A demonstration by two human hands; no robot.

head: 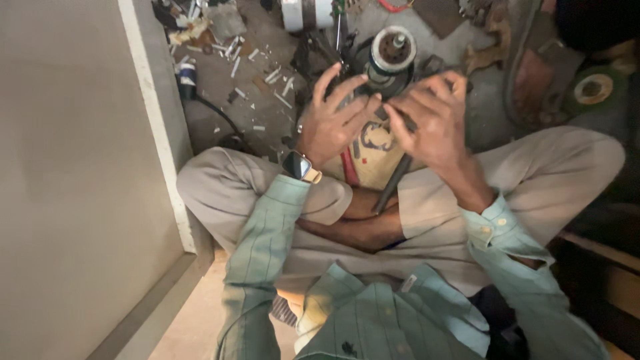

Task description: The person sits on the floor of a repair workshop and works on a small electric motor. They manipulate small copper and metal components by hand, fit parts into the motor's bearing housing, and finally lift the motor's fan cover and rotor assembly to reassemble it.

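Sleeved arms reach to twelve o'clock, where the left hand fingers spread and the right hand clamped on a dark rod should steady the motor part firmly.

Place: small repair workshop, work done seated on the floor.
Floor: bare concrete, grimy, strewn with white scraps and debris.
Parts: motor armature, black cable, grinding disc.
Surround: plain panel wall at left.

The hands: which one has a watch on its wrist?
The left hand. A dark square-faced watch sits on its wrist; the right hand shows a bare wrist above its cuff.
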